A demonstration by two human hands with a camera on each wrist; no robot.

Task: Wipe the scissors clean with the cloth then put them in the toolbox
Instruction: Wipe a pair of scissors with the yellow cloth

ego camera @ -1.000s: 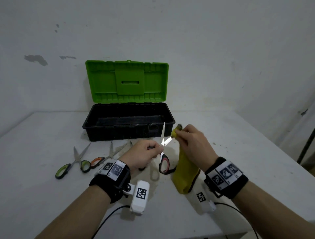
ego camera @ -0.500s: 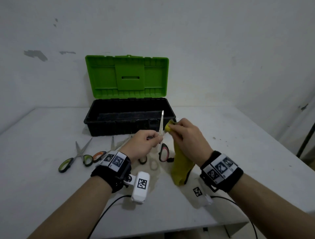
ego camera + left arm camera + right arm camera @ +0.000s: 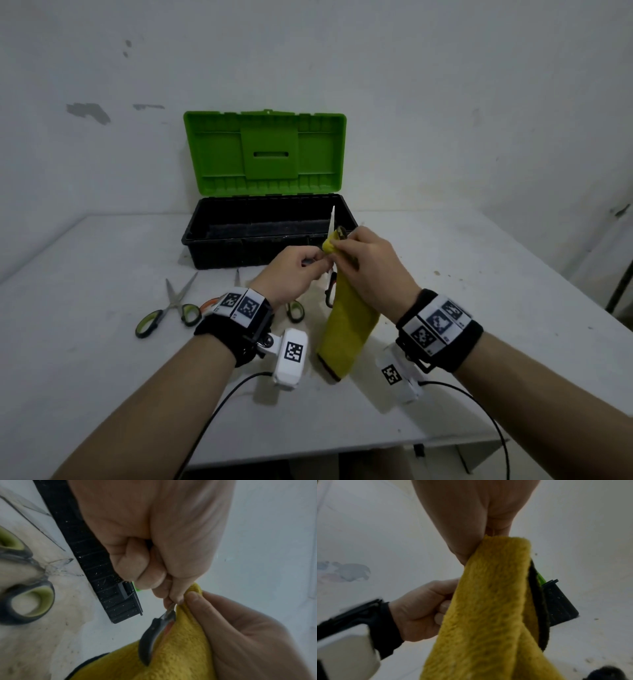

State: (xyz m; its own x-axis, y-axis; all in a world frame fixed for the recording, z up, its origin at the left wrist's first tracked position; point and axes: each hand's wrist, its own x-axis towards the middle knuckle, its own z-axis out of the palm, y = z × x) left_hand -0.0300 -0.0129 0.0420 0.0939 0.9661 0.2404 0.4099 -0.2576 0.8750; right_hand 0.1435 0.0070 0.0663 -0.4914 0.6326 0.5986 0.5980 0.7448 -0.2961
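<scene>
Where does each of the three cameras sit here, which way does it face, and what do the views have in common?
Head: on the person's head, facing forward and down over the table at the open toolbox; both forearms, left hand and right hand show.
Left wrist: on the left wrist, looking along the fingers gripping the scissors.
Right wrist: on the right wrist, looking along the hand pinching the yellow cloth; the left hand shows too.
Shared: all three show the cloth and the toolbox.
</scene>
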